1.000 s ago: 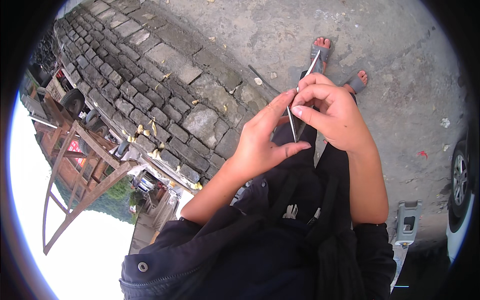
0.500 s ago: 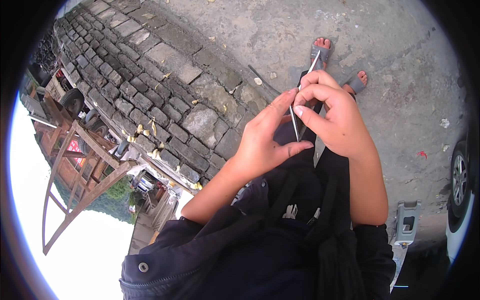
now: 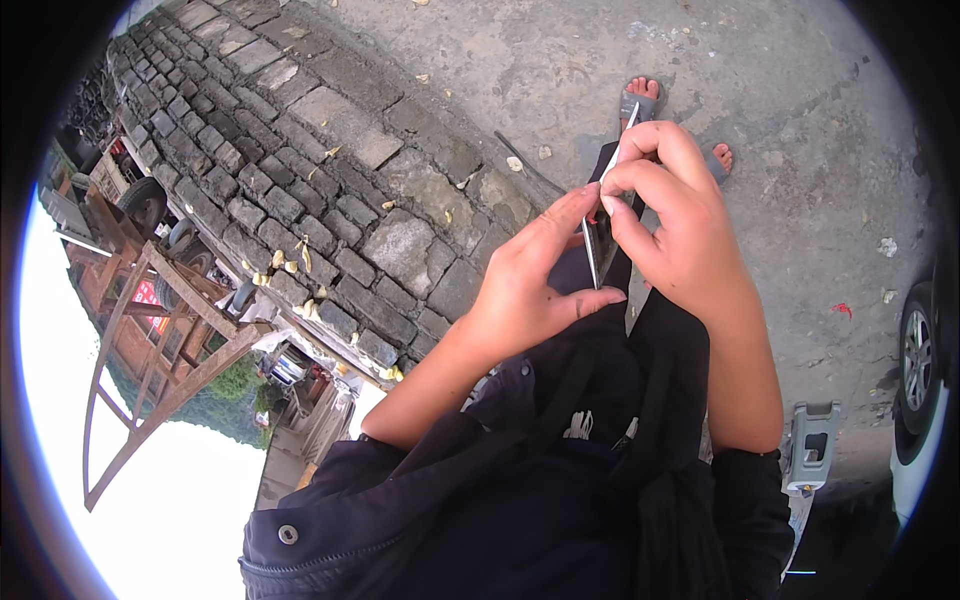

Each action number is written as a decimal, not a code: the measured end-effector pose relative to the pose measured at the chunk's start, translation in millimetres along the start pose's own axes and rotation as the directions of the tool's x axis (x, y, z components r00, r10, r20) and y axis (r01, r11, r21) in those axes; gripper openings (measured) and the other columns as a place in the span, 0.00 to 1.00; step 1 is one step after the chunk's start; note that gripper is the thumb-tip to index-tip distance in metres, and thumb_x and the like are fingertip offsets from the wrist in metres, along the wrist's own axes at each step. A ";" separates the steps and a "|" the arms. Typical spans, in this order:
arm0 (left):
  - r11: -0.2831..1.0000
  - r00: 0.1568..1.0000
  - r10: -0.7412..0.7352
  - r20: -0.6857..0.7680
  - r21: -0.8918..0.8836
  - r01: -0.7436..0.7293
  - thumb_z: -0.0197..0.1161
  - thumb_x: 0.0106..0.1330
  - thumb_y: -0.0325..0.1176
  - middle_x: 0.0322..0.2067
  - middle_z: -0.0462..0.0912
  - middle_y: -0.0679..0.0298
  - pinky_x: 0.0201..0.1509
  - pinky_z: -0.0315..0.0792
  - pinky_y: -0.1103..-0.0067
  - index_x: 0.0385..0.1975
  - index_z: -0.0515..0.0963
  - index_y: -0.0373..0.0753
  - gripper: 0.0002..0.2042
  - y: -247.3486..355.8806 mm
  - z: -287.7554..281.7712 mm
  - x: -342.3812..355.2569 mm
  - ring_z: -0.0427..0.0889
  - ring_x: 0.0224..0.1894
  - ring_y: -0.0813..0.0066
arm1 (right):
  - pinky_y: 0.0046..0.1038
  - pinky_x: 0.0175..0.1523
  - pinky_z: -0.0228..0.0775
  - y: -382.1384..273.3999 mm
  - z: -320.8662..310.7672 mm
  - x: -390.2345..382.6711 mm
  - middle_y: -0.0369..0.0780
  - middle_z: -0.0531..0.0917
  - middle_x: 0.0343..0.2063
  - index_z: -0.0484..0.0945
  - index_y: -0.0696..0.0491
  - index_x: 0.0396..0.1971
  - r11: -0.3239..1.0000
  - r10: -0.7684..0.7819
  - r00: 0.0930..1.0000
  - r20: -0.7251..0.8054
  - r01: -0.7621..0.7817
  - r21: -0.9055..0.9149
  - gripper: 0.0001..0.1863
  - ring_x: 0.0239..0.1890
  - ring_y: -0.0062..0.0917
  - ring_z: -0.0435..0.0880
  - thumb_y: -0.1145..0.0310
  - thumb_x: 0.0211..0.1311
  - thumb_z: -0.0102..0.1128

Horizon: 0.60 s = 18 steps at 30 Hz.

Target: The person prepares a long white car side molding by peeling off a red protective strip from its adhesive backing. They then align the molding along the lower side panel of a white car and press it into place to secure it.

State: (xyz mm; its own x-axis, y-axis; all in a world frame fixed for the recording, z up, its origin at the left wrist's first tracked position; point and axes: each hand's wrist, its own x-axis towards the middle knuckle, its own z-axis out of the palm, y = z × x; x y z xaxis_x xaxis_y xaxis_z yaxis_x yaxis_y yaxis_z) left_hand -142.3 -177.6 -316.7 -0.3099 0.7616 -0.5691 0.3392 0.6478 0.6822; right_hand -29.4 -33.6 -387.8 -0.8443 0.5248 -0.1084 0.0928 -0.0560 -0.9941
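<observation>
My left hand (image 3: 528,272) grips a thin, flat, pale-edged piece (image 3: 591,255) between its fingers and thumb. Seen almost edge-on, the piece does not show its kind. Against its upper part, my right hand (image 3: 672,222) is closed in a pinch, thumb and forefinger together close to my left fingertips. A narrow pale tip (image 3: 634,116) sticks out beyond the right fingers. Between the two hands a small red spot (image 3: 592,217) shows; what it belongs to is unclear. Both hands are held in front of my dark-clothed body, above my legs.
Sandalled feet (image 3: 640,97) stand on the concrete ground (image 3: 790,170). To the left runs a stone block wall (image 3: 330,215), with tyres (image 3: 145,203) and a rusty metal frame (image 3: 175,375) beyond. At the right are a grey plastic piece (image 3: 815,450) and a car wheel (image 3: 918,360).
My right hand has shifted slightly up and to the right, its pinch tighter. A red spot now shows between the hands. My left hand has hardly moved.
</observation>
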 end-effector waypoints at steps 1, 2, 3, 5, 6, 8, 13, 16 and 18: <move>1.000 1.000 -0.002 0.000 -0.004 0.002 0.82 0.44 0.40 0.61 0.72 0.52 0.54 0.80 0.69 0.66 0.65 0.34 0.46 0.2 0.4 -1.0 0.76 0.60 0.63 | 0.30 0.45 0.69 1.8 -1.6 0.5 0.40 0.73 0.36 0.75 0.58 0.29 1.000 -0.011 1.000 -0.016 0.011 -0.020 0.07 0.40 0.33 0.75 0.81 0.50 0.62; 1.000 1.000 -0.005 0.001 -0.008 0.005 0.82 0.44 0.39 0.62 0.72 0.52 0.54 0.80 0.69 0.66 0.65 0.35 0.46 0.3 0.6 -1.6 0.76 0.60 0.63 | 0.29 0.46 0.69 0.0 -4.9 0.8 0.40 0.73 0.36 0.76 0.58 0.29 1.000 0.000 1.000 -0.008 0.000 -0.025 0.07 0.40 0.32 0.75 0.80 0.50 0.63; 1.000 1.000 -0.010 -0.001 -0.009 0.010 0.82 0.44 0.39 0.62 0.72 0.53 0.54 0.80 0.69 0.66 0.65 0.35 0.47 0.2 0.3 -1.4 0.76 0.60 0.64 | 0.29 0.46 0.69 -3.3 -9.4 1.4 0.40 0.74 0.36 0.77 0.58 0.30 1.000 0.011 1.000 0.001 -0.011 -0.029 0.07 0.41 0.31 0.75 0.80 0.50 0.63; 1.000 1.000 -0.021 -0.004 -0.012 0.021 0.82 0.44 0.39 0.62 0.72 0.53 0.54 0.80 0.69 0.67 0.65 0.36 0.47 0.1 -0.8 -0.5 0.76 0.61 0.64 | 0.28 0.47 0.69 -4.1 -12.4 -0.3 0.39 0.74 0.37 0.78 0.58 0.30 0.997 0.069 0.997 0.033 -0.070 0.038 0.07 0.42 0.30 0.76 0.79 0.50 0.65; 1.000 1.000 -0.026 -0.001 -0.014 0.026 0.82 0.44 0.39 0.62 0.72 0.53 0.54 0.80 0.69 0.67 0.65 0.36 0.47 0.3 -1.4 0.0 0.76 0.61 0.64 | 0.27 0.47 0.69 -3.1 -12.6 -2.1 0.38 0.74 0.37 0.78 0.57 0.30 0.987 0.113 0.992 0.059 -0.119 0.107 0.06 0.42 0.29 0.76 0.79 0.50 0.65; 0.999 0.999 -0.036 0.004 -0.019 0.036 0.82 0.44 0.39 0.62 0.72 0.54 0.54 0.80 0.69 0.67 0.64 0.36 0.47 0.4 -2.5 0.8 0.75 0.61 0.64 | 0.27 0.48 0.69 -1.1 -11.5 -5.3 0.37 0.75 0.37 0.79 0.57 0.30 0.967 0.159 0.983 0.096 -0.174 0.185 0.06 0.42 0.28 0.76 0.78 0.51 0.66; 1.000 1.000 -0.013 -0.008 -0.015 0.013 0.82 0.44 0.39 0.63 0.71 0.54 0.55 0.80 0.69 0.67 0.64 0.36 0.47 -1.1 -1.0 1.2 0.75 0.62 0.64 | 0.25 0.46 0.69 0.6 -5.7 -6.1 0.37 0.75 0.37 0.80 0.58 0.29 0.953 0.165 0.980 0.115 -0.189 0.237 0.04 0.40 0.26 0.76 0.77 0.54 0.66; 1.000 1.000 0.001 -0.002 -0.022 -0.001 0.81 0.45 0.35 0.63 0.70 0.50 0.57 0.79 0.68 0.67 0.64 0.35 0.46 1.6 -1.3 2.3 0.73 0.63 0.57 | 0.25 0.45 0.70 0.6 -3.5 -4.9 0.37 0.75 0.37 0.80 0.58 0.29 0.958 0.149 0.981 0.121 -0.174 0.226 0.04 0.40 0.25 0.77 0.77 0.54 0.66; 1.000 1.000 0.002 0.001 -0.029 -0.002 0.81 0.45 0.33 0.63 0.70 0.48 0.57 0.79 0.68 0.67 0.63 0.35 0.46 3.3 -1.7 3.1 0.73 0.63 0.54 | 0.25 0.45 0.70 1.2 -2.8 -4.8 0.37 0.75 0.36 0.80 0.58 0.29 0.954 0.149 0.981 0.122 -0.176 0.243 0.04 0.39 0.25 0.77 0.77 0.54 0.66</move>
State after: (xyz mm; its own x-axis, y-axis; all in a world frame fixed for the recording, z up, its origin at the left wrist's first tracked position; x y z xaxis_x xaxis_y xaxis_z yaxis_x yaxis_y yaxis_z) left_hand -143.6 -173.1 -315.5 -0.3081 0.7628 -0.5685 0.3141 0.6456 0.6961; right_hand -23.7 -33.9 -388.5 -0.8791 0.4026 -0.2552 0.1085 -0.3522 -0.9296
